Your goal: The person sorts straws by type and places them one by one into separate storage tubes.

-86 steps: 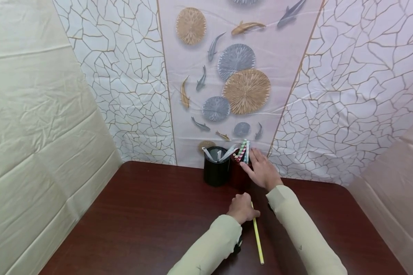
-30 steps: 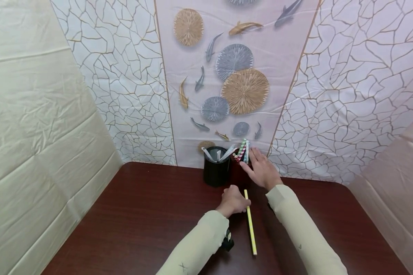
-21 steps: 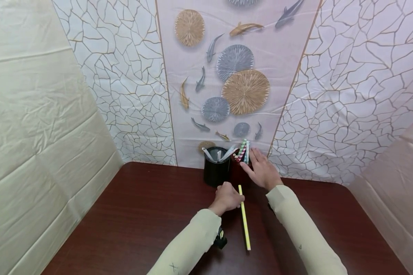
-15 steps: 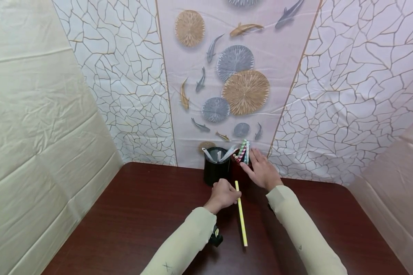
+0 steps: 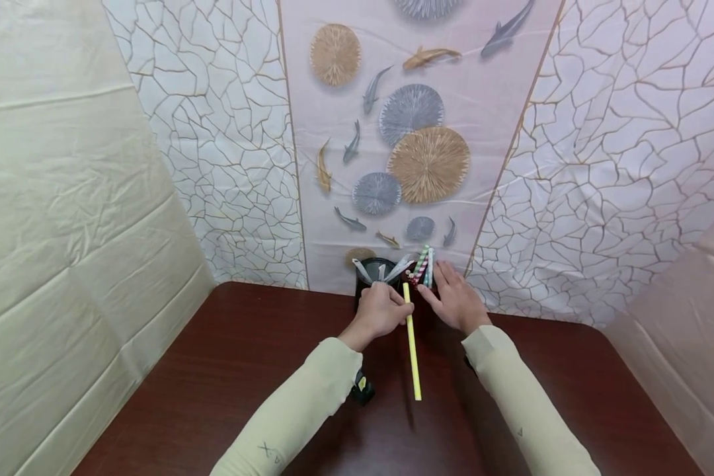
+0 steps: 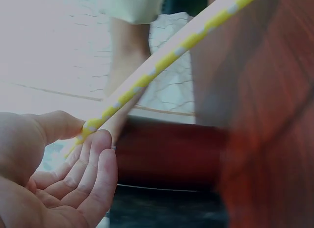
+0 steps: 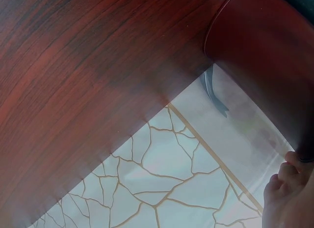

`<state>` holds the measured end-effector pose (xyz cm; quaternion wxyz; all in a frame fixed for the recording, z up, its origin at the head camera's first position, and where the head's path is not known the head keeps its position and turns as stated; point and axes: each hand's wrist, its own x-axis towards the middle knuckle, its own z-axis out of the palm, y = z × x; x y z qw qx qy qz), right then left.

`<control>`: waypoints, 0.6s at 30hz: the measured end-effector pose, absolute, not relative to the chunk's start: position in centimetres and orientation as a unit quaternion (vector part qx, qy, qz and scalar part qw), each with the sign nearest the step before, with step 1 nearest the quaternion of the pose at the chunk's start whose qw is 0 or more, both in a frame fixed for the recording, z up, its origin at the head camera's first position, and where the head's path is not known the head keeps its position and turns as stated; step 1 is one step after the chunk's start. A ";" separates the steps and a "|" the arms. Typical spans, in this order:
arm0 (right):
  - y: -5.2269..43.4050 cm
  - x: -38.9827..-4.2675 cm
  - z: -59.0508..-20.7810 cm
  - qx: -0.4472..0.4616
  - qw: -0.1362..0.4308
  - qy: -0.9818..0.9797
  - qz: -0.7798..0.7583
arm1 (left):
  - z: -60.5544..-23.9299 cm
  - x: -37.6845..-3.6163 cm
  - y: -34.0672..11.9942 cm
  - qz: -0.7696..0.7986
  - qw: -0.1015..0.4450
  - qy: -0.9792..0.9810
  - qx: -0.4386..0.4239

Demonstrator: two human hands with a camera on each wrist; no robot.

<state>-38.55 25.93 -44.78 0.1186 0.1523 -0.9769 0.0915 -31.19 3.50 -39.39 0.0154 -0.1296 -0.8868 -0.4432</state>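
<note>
**Yellow straw held at the cups, far edge of the surface**

Left hand: fingers curled, thumb and fingertips pinching the yellow striped paper straw close to its far end. The left wrist view shows the same grip, the straw pinched between thumb and curled fingers.

Straw: long axis runs almost straight from 12 to 6 o'clock in the head view, leaning very slightly. Far tip points to 12 o'clock and sits level with the cup rims, between the two hands. Near tip points to 6 o'clock, toward the person, over the dark wooden surface. Whether that near end touches the wood cannot be told.

Right hand: at 3 o'clock of the straw, laid against the dark red cup. Fingers look fairly straight and lie along the cup's side; thumb side is toward the straw. In the right wrist view the fingertips touch the cup's wall.

Cups: the black cup stands at 9 o'clock of the red one, just beside it, partly hidden behind the left hand. It holds pale sticks, too small to identify. The red cup holds striped straws, upright, leaning slightly.

Both cups stand against the patterned backdrop at 12 o'clock.
</note>
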 end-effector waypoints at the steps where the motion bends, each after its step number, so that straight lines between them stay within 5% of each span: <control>1: 25.9 -38.5 -44.8 0.152 0.119 -0.977 0.091 | -38.9 -31.3 3.4 -0.441 0.019 -0.887 -0.135; 18: 26.0 -38.8 -45.0 0.155 0.128 -0.975 0.094 | -31.6 -32.0 3.3 -0.413 0.144 -0.881 -0.181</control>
